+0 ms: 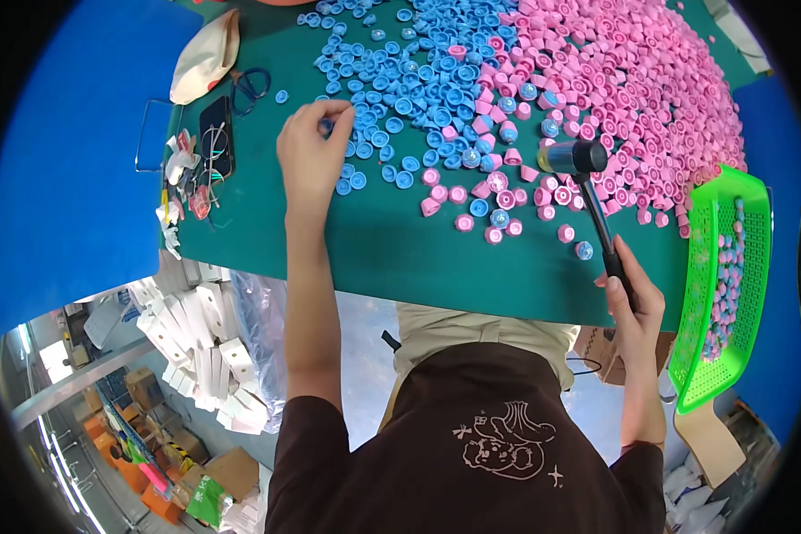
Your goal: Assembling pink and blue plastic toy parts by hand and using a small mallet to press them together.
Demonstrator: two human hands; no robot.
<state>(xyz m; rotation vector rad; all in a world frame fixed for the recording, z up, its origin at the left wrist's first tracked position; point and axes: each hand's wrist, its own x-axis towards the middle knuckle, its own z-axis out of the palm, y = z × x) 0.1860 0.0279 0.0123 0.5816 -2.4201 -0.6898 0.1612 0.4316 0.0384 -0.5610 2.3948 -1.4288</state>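
Note:
My right hand [636, 311] is wrapped round the black grip of a mallet [599, 218]. Its head, black at one end and yellowish at the other, is over the pink pieces. At the left edge of the blue cup-shaped pieces [445, 84], my left hand [314, 147] is closed, fingers curled, with a small blue piece [327, 126] showing between them. Pink cup-shaped pieces [632, 80] form a big heap at the right. In front of both heaps lie scattered pink pieces and a few joined blue-and-pink ones, such as the joined piece [584, 250] near the mallet handle.
A bright green basket [692, 294] with joined pieces inside stands at the table's right edge. Left of my left hand are scissors [251, 84], a phone [215, 133] with glasses, a cloth pouch [205, 58] and scraps. White boxes [209, 347] are piled below the green table [249, 254].

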